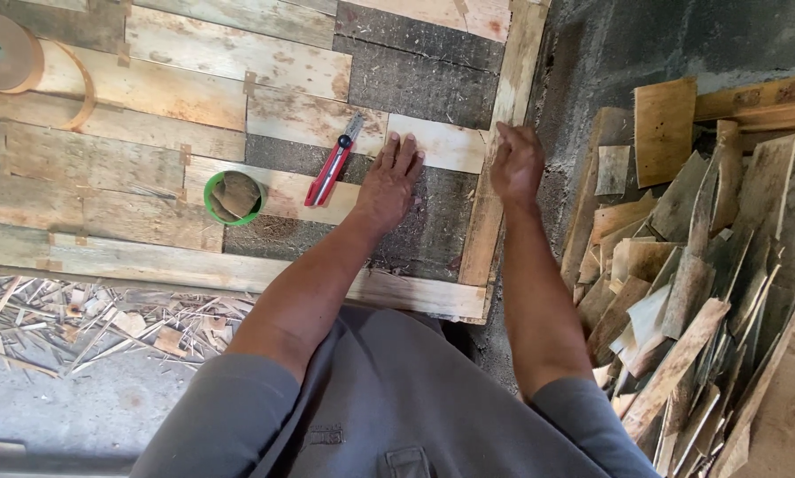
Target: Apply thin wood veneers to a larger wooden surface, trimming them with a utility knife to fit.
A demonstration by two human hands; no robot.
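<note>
A flat panel (150, 106) pieced together from pale veneer strips lies on a dark board. My left hand (387, 181) rests flat, fingers together, on the dark board beside a small veneer piece (437, 143). My right hand (516, 164) presses the right end of that piece where it meets the long upright border strip (495, 177). Neither hand holds anything. A red utility knife (331, 164) lies just left of my left hand.
A green cup (234, 196) with veneer scraps stands left of the knife. A roll of brown paper tape (3, 53) sits at the top left. A heap of loose veneer offcuts (690, 283) fills the right side. Wood slivers (88, 319) litter the floor below the panel.
</note>
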